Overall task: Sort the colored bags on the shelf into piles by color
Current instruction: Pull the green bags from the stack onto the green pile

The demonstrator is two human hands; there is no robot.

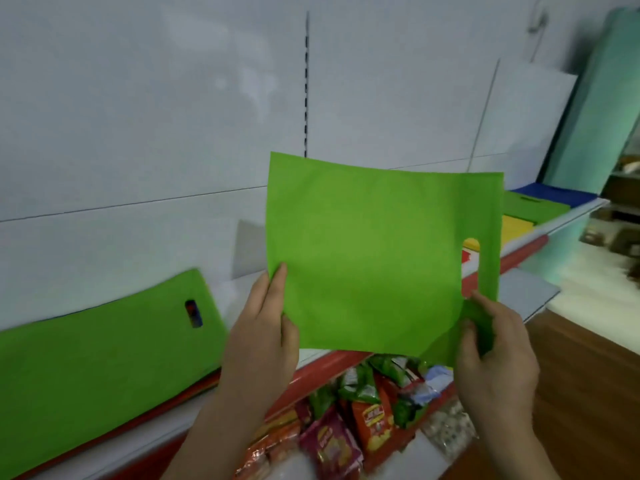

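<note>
Fingers [278,275] of our left hand [259,327] and right hand [498,348] pinch a flat green fabric bag [374,258] by its lower corners; snack packet [375,422] print is unreadable.

White shelf [242,289], red front edge. On it: mixed bag stack [104,358] left, green on top; far right, yellow [516,228], green [533,207], blue piles [554,194].

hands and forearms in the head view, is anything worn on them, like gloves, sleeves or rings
Nothing worn shows. The left hand and the right hand are bare, with no gloves, rings or watch in view. Both forearms are uncovered down to the frame's bottom edge; no sleeve appears.
</note>
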